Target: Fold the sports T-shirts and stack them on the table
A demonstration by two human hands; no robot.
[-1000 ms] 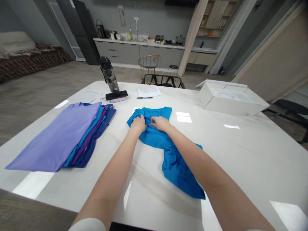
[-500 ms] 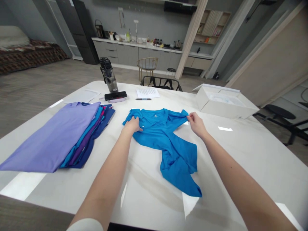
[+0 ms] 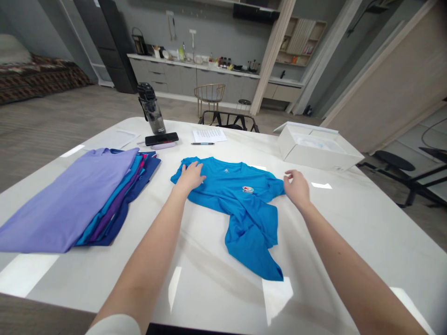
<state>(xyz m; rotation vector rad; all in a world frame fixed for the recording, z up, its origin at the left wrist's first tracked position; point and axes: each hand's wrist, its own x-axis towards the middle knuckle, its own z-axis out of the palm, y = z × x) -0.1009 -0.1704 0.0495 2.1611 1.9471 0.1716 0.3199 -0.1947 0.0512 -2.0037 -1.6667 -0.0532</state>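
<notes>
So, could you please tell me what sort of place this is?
Probably an open kitchen and dining area, perhaps in a home: grey cabinets run along the back, what looks like a tall dark fridge stands beside them, and a big white table fills the foreground.

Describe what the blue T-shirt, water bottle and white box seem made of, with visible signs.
Blue T-shirt: soft, matte fabric, probably knit, as it drapes in wrinkles.
Water bottle: smooth plastic or possibly glass; its body is see-through.
White box: likely smooth cardboard, given its thin, straight-edged panels.
</notes>
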